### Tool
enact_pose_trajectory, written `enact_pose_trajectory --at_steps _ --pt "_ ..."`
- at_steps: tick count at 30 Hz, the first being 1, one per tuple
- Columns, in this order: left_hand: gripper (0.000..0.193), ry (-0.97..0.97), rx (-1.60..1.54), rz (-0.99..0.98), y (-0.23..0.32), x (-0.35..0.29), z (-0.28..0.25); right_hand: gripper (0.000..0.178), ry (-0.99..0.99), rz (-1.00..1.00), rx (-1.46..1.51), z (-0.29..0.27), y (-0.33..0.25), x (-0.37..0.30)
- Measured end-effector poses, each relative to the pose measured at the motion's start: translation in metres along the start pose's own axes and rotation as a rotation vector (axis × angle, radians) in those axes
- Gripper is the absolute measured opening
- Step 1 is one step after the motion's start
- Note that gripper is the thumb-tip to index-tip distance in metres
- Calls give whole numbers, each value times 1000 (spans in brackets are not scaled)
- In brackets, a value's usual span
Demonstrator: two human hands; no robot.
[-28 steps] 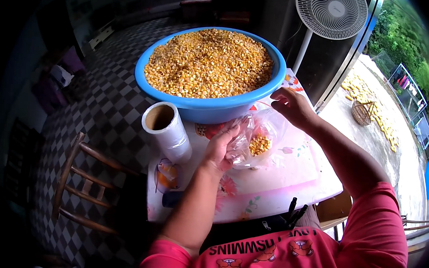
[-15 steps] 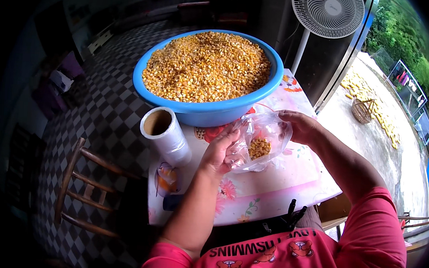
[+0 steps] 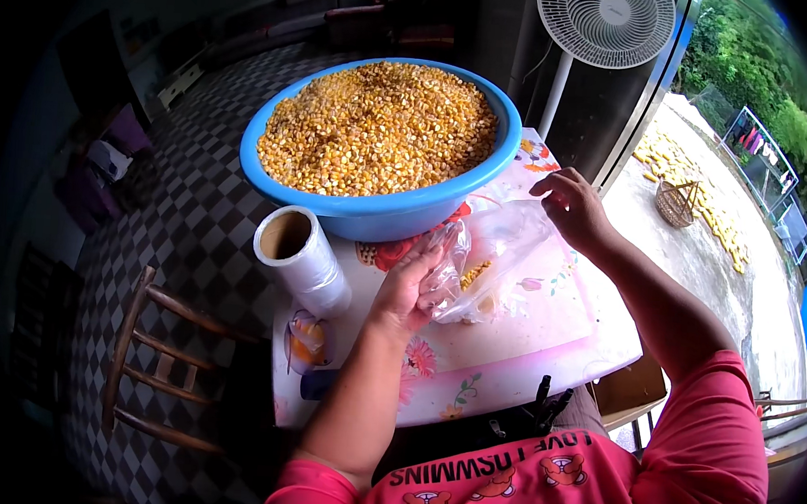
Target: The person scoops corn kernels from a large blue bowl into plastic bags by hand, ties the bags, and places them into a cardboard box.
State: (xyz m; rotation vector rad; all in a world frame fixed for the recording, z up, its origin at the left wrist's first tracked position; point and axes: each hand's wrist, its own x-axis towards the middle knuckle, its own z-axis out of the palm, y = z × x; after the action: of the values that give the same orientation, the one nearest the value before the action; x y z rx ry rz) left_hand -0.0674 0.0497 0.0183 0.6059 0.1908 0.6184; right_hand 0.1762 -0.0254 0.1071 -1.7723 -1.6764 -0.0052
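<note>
My left hand [image 3: 407,287] is closed on the gathered side of a clear plastic bag [image 3: 513,233] over the table. A small heap of yellow corn kernels [image 3: 476,274] shows through the bag's film. Just above the bag's right edge, my right hand [image 3: 574,207] has its fingers loosely bent and apart, with nothing in them. Behind both hands stands a wide blue basin [image 3: 383,216], heaped with loose corn kernels [image 3: 383,126]. A roll of clear plastic bags [image 3: 321,276] stands on end to the left of my left hand, its cardboard core facing up.
A flowered cloth covers the table [image 3: 507,374]. Near its left edge lie a small orange-and-clear item [image 3: 308,341] and a dark blue object [image 3: 320,383]. A wooden chair [image 3: 170,367] stands at left, a white fan [image 3: 611,24] behind. Outside are corn cobs [image 3: 703,192] and a wicker basket [image 3: 675,204].
My right hand has let go of the bag's right edge and lifted slightly up and away. The bag's right side has slackened, while my left hand keeps its hold.
</note>
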Motion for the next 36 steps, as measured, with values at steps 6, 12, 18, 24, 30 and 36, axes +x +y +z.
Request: enact_pose_trajectory --at_steps 6,12,18,24,30,36 --pt "29 51 -4 -26 0 -9 14 20 -719 -338 117 20 -64 2" --pt "34 34 61 14 1 -7 14 63 -771 -89 -158 28 -35 16" --pt "34 58 64 17 1 -6 17 49 -906 -169 -116 19 -38 2" --pt "35 116 42 50 1 -8 24 27 -1195 -169 -200 -1 -47 3" --pt "42 17 66 24 4 -7 18 15 -622 -15 411 -24 -72 69" --pt "46 -80 2 -38 3 -1 7 22 -350 -81 -251 34 -44 138"
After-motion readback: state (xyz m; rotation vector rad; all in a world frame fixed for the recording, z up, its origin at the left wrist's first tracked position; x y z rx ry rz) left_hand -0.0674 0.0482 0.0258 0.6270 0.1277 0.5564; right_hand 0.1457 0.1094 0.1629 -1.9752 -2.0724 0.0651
